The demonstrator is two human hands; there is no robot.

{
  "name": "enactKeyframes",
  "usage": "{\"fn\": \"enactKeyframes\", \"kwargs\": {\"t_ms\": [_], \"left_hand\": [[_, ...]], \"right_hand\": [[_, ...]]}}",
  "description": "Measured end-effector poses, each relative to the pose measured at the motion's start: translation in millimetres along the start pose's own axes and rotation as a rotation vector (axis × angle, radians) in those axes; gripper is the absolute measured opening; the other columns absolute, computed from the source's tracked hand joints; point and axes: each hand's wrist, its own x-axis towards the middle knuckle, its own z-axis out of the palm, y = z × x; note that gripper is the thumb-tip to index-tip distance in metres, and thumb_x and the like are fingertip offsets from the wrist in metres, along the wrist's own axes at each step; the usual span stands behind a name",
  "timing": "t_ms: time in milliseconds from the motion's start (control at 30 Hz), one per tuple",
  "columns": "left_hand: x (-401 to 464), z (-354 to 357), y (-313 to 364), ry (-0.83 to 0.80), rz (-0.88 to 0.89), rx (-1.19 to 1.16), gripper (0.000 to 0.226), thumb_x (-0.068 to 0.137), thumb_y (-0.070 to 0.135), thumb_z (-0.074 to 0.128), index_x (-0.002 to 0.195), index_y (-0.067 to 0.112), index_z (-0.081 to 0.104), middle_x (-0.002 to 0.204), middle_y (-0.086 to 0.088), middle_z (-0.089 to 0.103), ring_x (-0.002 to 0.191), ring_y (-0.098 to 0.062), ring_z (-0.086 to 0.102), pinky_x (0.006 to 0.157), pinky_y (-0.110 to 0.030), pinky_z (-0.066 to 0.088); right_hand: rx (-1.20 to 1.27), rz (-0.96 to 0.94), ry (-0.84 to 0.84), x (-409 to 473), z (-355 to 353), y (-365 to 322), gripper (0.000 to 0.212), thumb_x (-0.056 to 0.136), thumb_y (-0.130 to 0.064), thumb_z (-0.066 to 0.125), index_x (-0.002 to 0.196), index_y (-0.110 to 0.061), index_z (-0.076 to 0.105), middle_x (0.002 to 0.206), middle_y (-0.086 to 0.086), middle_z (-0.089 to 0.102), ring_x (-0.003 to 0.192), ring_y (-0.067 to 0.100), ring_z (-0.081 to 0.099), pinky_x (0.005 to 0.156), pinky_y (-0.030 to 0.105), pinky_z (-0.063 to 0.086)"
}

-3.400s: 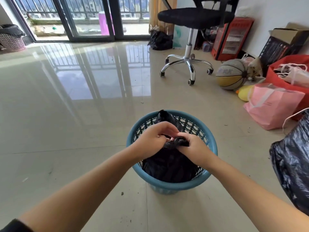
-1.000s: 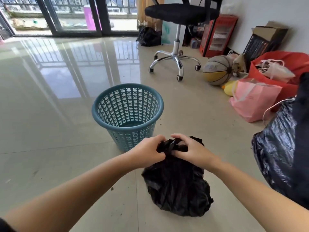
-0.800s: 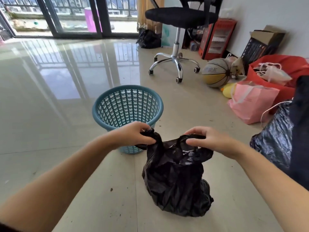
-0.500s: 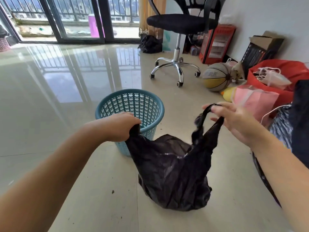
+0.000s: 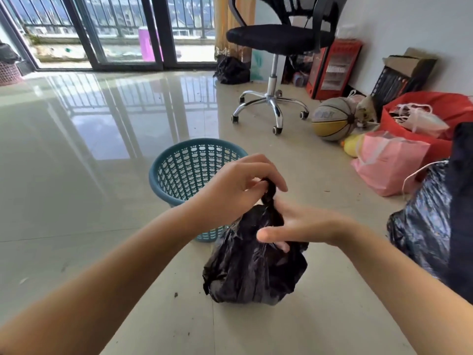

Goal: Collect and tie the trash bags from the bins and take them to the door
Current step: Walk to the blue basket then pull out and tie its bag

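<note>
A small black trash bag (image 5: pixel 253 272) stands on the tiled floor just in front of the teal mesh bin (image 5: pixel 184 170), which holds no bag. My left hand (image 5: pixel 238 188) pinches the twisted black neck of the bag from above. My right hand (image 5: pixel 294 226) lies against the bag's neck lower down, thumb stretched out, fingers curled behind the plastic. A second, larger black trash bag (image 5: pixel 422 226) sits at the right edge, partly cut off.
An office chair (image 5: pixel 273 73) stands behind the bin. A basketball (image 5: pixel 332 119), a pink bag (image 5: pixel 389 165) and a red bag (image 5: pixel 435 119) line the right wall. Another black bag (image 5: pixel 231 70) lies by the curtain. Glass balcony doors (image 5: pixel 115 32) at the back; a pink bin (image 5: pixel 9 73) far left.
The bag came out of the bin onto the floor. My hands spread its two handles apart, then brought them together into a twisted neck above the bag.
</note>
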Motion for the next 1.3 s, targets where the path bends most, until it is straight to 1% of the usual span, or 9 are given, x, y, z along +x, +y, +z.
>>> {"fn": "enactKeyframes", "kwargs": {"t_ms": [133,233,400,567,700,833,900,1067,1300], "left_hand": [[1.9,10.4,9.2,-0.025,-0.177,-0.271,0.031,0.086,-0.011,0.051,0.085,0.013,0.069,0.078,0.001,0.067,0.078,-0.011,0.067,0.078,-0.024,0.054],[2.1,9.4,3.1,-0.001,-0.307,-0.455,0.027,0.089,-0.009,0.051,0.098,0.009,0.068,0.086,-0.004,0.071,0.086,-0.012,0.069,0.085,-0.024,0.055],[-9.3,0.8,-27.5,-0.101,-0.311,-0.101,0.027,0.094,0.006,0.05,0.11,0.021,0.066,0.099,0.01,0.07,0.095,0.002,0.064,0.09,-0.014,0.05],[-11.0,9.8,-40.9,-0.068,-0.262,0.268,0.006,0.087,0.011,0.055,0.088,0.012,0.06,0.082,0.002,0.061,0.077,-0.016,0.057,0.076,-0.037,0.05],[-12.2,19.4,-49.4,0.191,-0.421,0.046,0.006,0.089,0.015,0.056,0.091,0.01,0.055,0.082,-0.002,0.06,0.079,-0.019,0.057,0.079,-0.041,0.051],[-26.1,39.5,-45.4,-0.351,-0.448,-0.212,0.056,0.087,0.029,0.064,0.136,0.022,0.036,0.119,0.016,0.054,0.111,0.003,0.052,0.102,-0.017,0.042],[-31.9,50.2,-49.2,-0.382,-0.396,-0.139,0.039,0.09,0.017,0.059,0.127,0.018,0.048,0.111,0.01,0.064,0.101,0.004,0.056,0.093,-0.015,0.044],[-30.8,45.6,-66.2,-0.239,-0.667,-0.472,0.017,0.082,0.008,0.049,0.087,-0.006,0.058,0.07,-0.011,0.061,0.073,-0.018,0.056,0.084,-0.038,0.046],[-29.0,56.7,-71.3,-0.234,-1.045,-0.971,0.05,0.102,0.038,0.029,0.095,0.0,0.061,0.075,-0.013,0.067,0.063,-0.021,0.065,0.071,-0.028,0.056]], "right_hand": [[-0.038,0.088,0.198,9.6,22.4,-15.9,0.039,0.089,-0.046,0.054,0.062,-0.017,0.049,0.042,-0.012,0.047,0.046,0.002,0.047,0.051,0.013,0.04],[0.113,0.04,0.328,13.3,25.3,-22.6,0.028,0.099,-0.034,0.039,0.085,-0.029,0.063,0.064,-0.006,0.061,0.055,0.013,0.053,0.055,0.019,0.044],[0.336,0.123,0.251,15.9,18.3,-11.9,0.055,0.102,-0.036,0.025,0.082,-0.018,0.072,0.041,-0.012,0.029,0.036,0.005,0.027,0.047,0.021,0.029],[0.459,0.098,0.287,24.4,19.7,2.6,0.047,0.101,-0.033,0.025,0.086,-0.003,0.057,0.04,-0.013,0.038,0.039,0.008,0.03,0.046,0.028,0.025],[0.541,0.104,0.321,28.6,14.3,10.6,0.033,0.101,-0.025,0.029,0.086,-0.013,0.056,0.038,-0.013,0.037,0.035,0.006,0.025,0.038,0.019,0.021],[0.703,0.119,0.291,25.2,8.9,18.8,0.046,0.1,-0.036,0.034,0.067,-0.015,0.058,0.037,-0.006,0.031,0.032,0.006,0.019,0.038,0.02,0.011],[0.739,0.077,0.181,20.3,5.3,22.0,0.043,0.098,-0.035,0.037,0.067,-0.013,0.057,0.041,-0.005,0.039,0.034,0.006,0.027,0.041,0.023,0.01],[0.301,0.064,0.055,7.1,-3.2,25.6,0.014,0.095,-0.013,0.051,0.083,-0.014,0.059,0.056,-0.009,0.052,0.046,0.005,0.036,0.043,0.017,0.022],[-0.289,-0.08,0.553,24.8,21.6,52.0,0.014,0.085,-0.009,0.062,0.093,-0.017,0.054,0.077,-0.003,0.062,0.069,0.015,0.057,0.067,0.023,0.044]]}}
